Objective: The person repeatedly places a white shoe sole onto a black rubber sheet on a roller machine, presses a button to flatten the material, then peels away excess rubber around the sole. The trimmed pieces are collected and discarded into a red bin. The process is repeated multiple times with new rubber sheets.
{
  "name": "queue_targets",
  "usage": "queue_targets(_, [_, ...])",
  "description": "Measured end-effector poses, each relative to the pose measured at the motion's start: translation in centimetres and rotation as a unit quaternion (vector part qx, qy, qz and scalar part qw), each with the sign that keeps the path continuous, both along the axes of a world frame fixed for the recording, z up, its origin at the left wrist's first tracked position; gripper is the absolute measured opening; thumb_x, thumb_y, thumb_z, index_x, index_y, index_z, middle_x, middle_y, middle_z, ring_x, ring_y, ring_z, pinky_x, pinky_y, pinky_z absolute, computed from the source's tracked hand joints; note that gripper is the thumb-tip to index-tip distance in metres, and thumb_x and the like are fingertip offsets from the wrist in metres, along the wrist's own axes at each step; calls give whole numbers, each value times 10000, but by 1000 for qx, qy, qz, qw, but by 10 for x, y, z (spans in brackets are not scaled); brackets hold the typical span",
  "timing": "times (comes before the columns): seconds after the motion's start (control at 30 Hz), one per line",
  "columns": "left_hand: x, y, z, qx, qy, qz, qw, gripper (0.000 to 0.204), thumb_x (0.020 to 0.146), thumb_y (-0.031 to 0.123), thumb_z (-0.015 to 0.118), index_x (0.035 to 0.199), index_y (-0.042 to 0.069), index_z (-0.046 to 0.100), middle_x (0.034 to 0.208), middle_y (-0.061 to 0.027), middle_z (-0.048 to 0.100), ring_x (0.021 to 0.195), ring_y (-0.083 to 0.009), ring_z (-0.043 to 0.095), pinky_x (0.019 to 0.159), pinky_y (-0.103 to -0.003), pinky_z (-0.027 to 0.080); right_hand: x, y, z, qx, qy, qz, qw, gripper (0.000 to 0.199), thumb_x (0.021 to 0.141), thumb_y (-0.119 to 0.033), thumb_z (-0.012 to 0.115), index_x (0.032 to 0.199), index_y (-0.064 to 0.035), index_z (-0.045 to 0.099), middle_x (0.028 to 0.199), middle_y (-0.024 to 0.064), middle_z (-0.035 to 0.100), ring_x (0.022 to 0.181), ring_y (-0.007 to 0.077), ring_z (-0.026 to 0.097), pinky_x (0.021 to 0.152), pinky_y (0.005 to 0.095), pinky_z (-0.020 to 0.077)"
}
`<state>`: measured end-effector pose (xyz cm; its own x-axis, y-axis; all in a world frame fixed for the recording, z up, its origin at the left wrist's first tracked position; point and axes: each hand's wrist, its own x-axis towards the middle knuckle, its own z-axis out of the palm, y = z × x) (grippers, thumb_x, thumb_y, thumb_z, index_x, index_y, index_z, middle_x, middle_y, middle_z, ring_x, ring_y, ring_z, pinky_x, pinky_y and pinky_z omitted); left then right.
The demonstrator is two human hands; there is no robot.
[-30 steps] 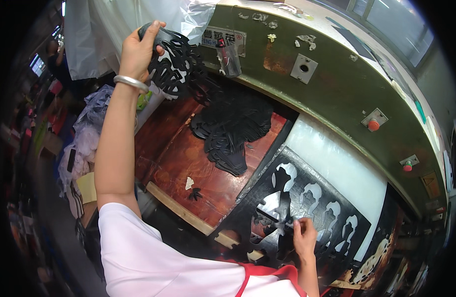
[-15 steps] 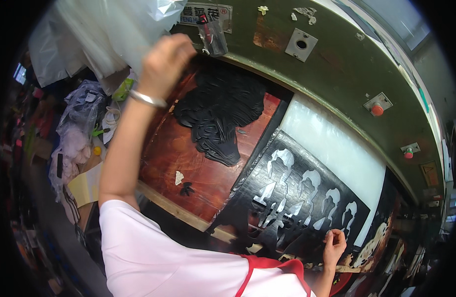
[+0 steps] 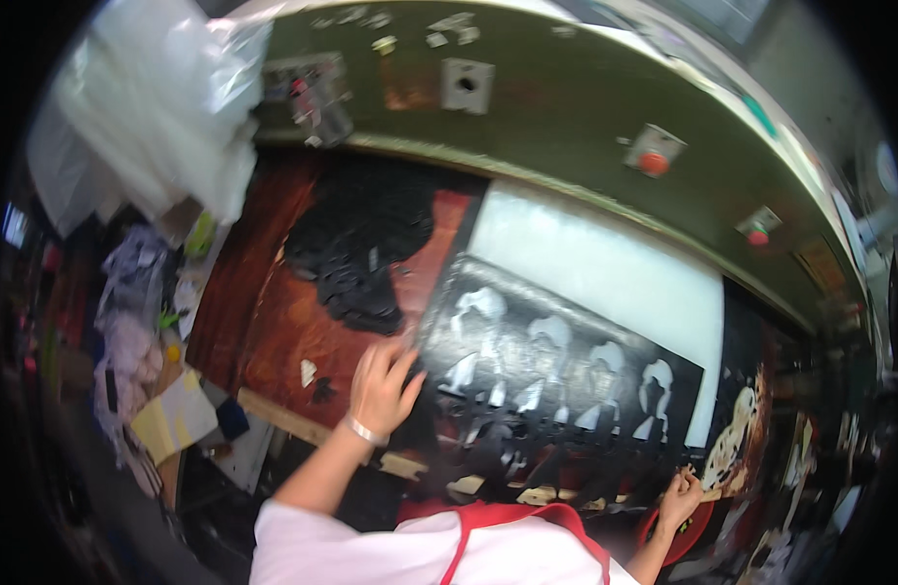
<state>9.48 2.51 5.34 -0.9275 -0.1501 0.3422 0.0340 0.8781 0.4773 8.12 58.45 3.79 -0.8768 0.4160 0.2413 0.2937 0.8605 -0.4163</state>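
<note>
A black sheet [image 3: 556, 390] with several shaped holes cut out of it lies partly over a white board [image 3: 605, 258] under the green machine head [image 3: 566, 107]. My left hand [image 3: 381, 385] rests with fingers spread at the sheet's left edge, touching it; a metal bangle is on that wrist. My right hand [image 3: 681, 492] pinches the sheet's near right corner. A pile of black cut-out pieces [image 3: 361, 244] lies on the reddish-brown bench top [image 3: 264, 331] just beyond my left hand.
Two red buttons [image 3: 654, 161] [image 3: 756, 237] sit on the green machine front. A clear plastic bag [image 3: 166, 107] hangs at the upper left. Cloth scraps and clutter [image 3: 127, 322] fill the left side. A wooden strip [image 3: 283, 414] edges the bench's near side.
My left hand came down from the upper left, where it held black cut-outs, to the sheet's left edge. It holds no cut-outs now. My right hand stayed at the sheet's near edge.
</note>
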Motion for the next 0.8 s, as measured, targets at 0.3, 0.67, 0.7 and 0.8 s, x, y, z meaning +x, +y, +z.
queue_targets(0.3, [31,57,18,251,-21,168,953,393,993,249,532,1180,-89,604,1094,-222,679,1016,-292,629,886,-365,478,10,3,-32,-457,-1,-40,889,335,877,-209,718,1122,-5,616,879,75,690,790,141,652,711,271,518])
queue_targets(0.67, [-65,129,-10,335,-157,-217,903,361,990,246,554,1206,-42,576,1064,-111,632,924,-216,580,834,-348,483,251,-5,-22,-457,217,-299,809,238,938,-201,625,787,-17,625,664,-45,518,642,36,438,553,253,377])
queue_targets(0.7, [-78,149,-22,322,-90,-262,905,325,978,209,576,1181,-45,583,1049,-102,632,909,-201,580,856,-331,474,276,-10,-23,-433,221,-376,789,239,940,-192,623,772,-22,626,655,-57,509,636,25,432,543,249,366])
queue_targets(0.8, [-88,237,-41,322,-127,-360,866,260,982,201,577,1089,-35,598,992,-53,626,858,-119,558,806,-254,458,366,-21,-10,-269,239,-486,796,393,933,-198,632,635,-16,454,579,-9,370,596,77,327,516,314,304])
